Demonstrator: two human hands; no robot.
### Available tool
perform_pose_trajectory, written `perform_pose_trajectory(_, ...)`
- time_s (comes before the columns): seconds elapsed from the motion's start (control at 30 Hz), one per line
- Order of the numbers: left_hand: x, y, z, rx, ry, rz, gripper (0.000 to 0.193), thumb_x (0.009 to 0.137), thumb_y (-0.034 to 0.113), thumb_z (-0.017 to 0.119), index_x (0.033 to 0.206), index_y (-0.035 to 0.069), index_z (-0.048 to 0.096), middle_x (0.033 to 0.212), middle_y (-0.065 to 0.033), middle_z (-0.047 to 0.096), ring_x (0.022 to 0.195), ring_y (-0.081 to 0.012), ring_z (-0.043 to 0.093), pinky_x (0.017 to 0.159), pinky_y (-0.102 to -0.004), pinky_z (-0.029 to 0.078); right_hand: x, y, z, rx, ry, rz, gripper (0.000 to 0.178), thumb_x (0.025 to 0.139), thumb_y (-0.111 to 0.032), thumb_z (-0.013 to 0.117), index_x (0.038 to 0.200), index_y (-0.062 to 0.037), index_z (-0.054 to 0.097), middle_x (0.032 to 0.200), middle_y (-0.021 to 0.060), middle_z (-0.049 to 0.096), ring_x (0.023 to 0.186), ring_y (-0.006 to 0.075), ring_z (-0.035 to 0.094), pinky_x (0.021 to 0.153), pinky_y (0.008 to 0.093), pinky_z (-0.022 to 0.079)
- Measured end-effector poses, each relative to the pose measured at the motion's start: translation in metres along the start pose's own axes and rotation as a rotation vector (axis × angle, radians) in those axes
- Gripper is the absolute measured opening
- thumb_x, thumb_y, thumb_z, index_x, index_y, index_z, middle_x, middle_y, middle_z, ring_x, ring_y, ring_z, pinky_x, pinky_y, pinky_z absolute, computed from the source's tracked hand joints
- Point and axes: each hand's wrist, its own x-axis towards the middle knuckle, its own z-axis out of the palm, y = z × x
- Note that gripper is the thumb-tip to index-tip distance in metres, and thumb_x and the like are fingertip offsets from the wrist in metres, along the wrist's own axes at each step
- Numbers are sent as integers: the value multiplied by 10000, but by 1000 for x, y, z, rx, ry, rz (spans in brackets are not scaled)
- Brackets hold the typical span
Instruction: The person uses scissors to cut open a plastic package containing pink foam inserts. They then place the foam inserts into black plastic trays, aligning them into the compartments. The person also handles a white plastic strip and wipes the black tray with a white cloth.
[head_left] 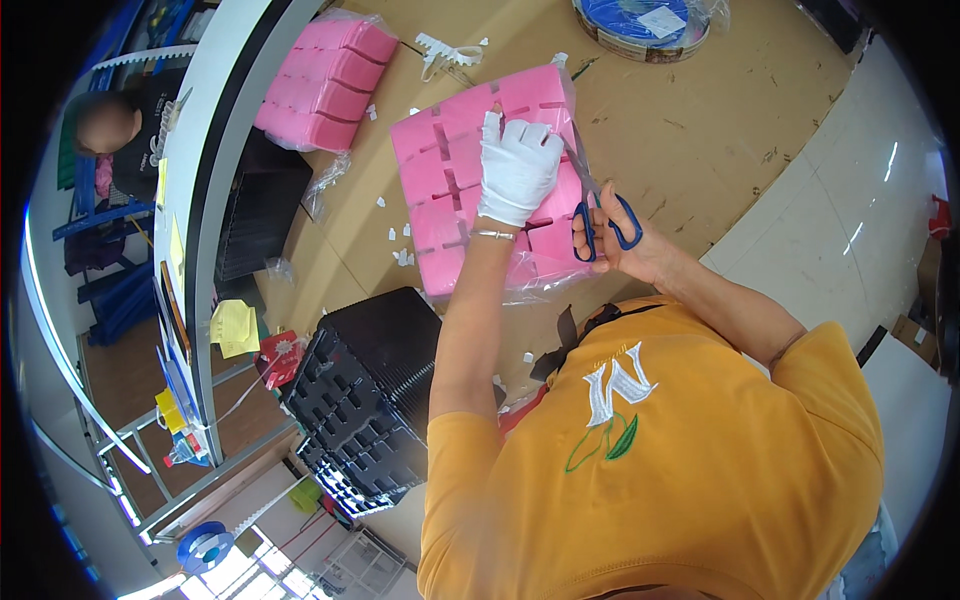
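cutting wrapped pink foam block point(450, 190) on the tabletop point(700, 130)
gloved left hand point(517, 168) lies flat on it, grip open; right hand point(625, 240) grips blue-handled scissors point(598, 212), blades pointing away along its edge.

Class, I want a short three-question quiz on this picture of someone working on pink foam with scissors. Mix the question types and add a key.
1. True or false: the left hand wears a white glove.
2. The right hand holds: A) a knife B) scissors C) a tape roll.
3. Fill in: the gloved hand presses on a bagged pink foam block lying on the ____ table.

Key: 1 true; 2 B; 3 brown.
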Motion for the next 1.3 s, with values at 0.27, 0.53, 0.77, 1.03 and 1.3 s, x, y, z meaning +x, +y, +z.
perform_pose_trajectory(0.27, -5, 2, -4, -31, 23, -45, 76, 704, 139, 686, 734, 171, 624, 833, 33, 629, 785, -190, 598, 967, -533, 382, 1, 6, 5, -84, 32, -81, 667, 851, -716, 474, 939, -60, 564, 744, 63, 578, 645, 145, 559, 471, 249, 371)
perform_pose_trajectory(0.53, -6, 2, -3, -64, 89, -127, 116, 691, 139, 726, 759, 190, 647, 842, 24, 632, 807, -189, 604, 981, -513, 379, -2, 0, 14, -202, 139, -120, 649, 846, -713, 493, 922, -72, 554, 723, 36, 568, 629, 109, 553, 456, 227, 354)
perform_pose_trajectory(0.77, -10, 3, -2, -120, 146, -188, 109, 692, 141, 716, 767, 175, 644, 860, 12, 620, 843, -195, 599, 983, -526, 377, 3, -11, 21, -248, 145, -116, 648, 842, -701, 517, 930, -60, 552, 719, 48, 566, 620, 116, 562, 449, 221, 360)
perform_pose_trajectory(1.03, -6, 6, -4, -145, 200, -264, 155, 708, 121, 736, 829, 145, 642, 920, -23, 645, 884, -238, 616, 951, -512, 410, 2, -10, 11, -326, 111, -104, 631, 876, -685, 468, 952, -64, 549, 753, 44, 574, 636, 108, 548, 429, 219, 345)
perform_pose_trajectory(1.3, -7, 6, 0, -220, 154, -244, 158, 735, 92, 708, 858, 120, 613, 855, -48, 647, 846, -263, 622, 899, -467, 443, 9, -9, 9, -389, 167, -132, 621, 905, -674, 429, 978, -70, 550, 786, 43, 576, 647, 106, 549, 448, 224, 361)
